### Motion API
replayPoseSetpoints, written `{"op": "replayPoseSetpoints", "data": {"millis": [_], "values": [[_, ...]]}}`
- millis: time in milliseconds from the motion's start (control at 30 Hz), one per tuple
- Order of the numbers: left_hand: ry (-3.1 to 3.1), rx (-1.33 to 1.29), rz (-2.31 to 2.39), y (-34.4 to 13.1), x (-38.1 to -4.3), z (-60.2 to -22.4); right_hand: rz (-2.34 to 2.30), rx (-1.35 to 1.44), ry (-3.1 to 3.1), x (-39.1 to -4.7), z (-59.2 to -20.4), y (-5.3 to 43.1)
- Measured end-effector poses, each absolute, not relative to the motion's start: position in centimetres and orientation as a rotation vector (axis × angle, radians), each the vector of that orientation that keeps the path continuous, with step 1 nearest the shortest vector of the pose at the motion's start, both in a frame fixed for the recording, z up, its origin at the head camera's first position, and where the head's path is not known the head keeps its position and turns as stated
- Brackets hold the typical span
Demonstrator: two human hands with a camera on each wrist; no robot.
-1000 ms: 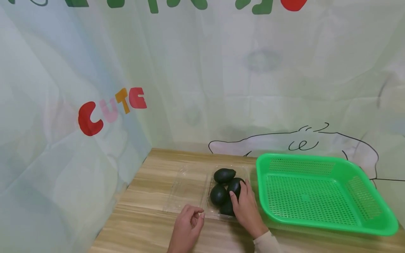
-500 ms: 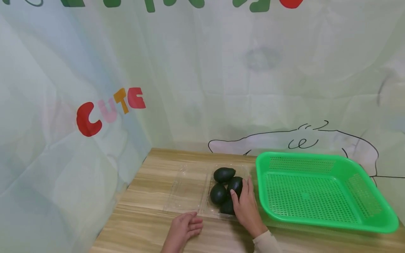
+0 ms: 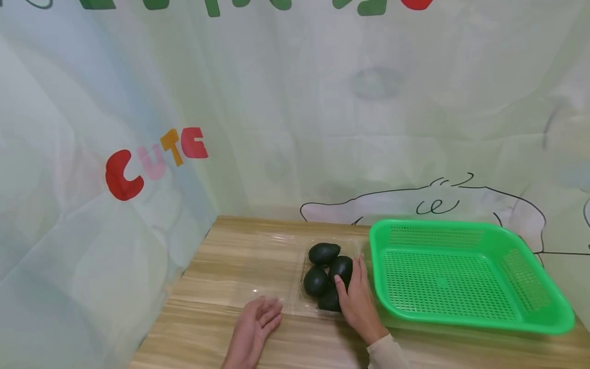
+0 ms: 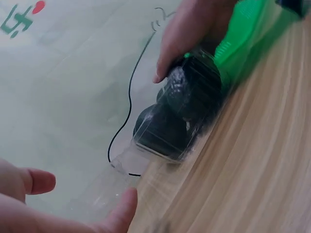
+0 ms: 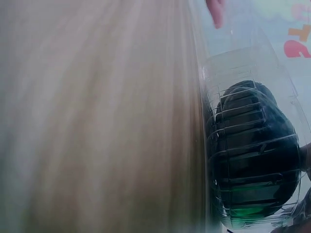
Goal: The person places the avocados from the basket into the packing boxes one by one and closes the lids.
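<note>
A hinged clear plastic box (image 3: 310,306) lies opened out on the wooden table, its see-through lid (image 3: 272,271) to the left. Several dark green avocados (image 3: 316,281) fill its right half. My right hand (image 3: 359,302) grips the box's right side, fingers along the outer wall and thumb over the nearest avocado (image 3: 340,269). My left hand (image 3: 257,325) is at the lid's near edge, fingers extended. In the left wrist view, the thumb and fingers of this left hand (image 4: 73,218) are spread apart in front of the lid. Ribbed box walls cover the avocados (image 5: 252,150) in the right wrist view.
Just right of the box stands a green plastic basket (image 3: 449,287) with perforated sides and nothing in it. A printed curtain (image 3: 286,128) hangs behind and to the left of the wooden table (image 3: 221,266).
My left hand has moved left and turned, its fingers extending from a looser curl. The lid's outline and glints have shifted upward. My right hand stays almost still on the box.
</note>
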State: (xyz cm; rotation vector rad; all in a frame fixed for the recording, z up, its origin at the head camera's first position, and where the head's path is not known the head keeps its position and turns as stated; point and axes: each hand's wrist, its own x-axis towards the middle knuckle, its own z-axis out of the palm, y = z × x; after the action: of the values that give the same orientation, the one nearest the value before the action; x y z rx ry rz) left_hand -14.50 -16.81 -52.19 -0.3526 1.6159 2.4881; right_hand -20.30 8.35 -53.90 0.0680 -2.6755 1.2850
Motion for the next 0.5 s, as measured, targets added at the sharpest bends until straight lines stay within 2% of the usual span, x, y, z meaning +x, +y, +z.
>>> {"op": "replayPoseSetpoints", "data": {"millis": [267, 500], "values": [[2.101, -0.358, 2.314, -15.2, -15.7, -50.5, 1.301, 0.085, -2.657, -20.3, -53.8, 8.5], [2.389, -0.202, 2.153, -14.2, -16.2, -49.8, 1.320, 0.079, -2.650, -20.3, -53.8, 8.6]]}}
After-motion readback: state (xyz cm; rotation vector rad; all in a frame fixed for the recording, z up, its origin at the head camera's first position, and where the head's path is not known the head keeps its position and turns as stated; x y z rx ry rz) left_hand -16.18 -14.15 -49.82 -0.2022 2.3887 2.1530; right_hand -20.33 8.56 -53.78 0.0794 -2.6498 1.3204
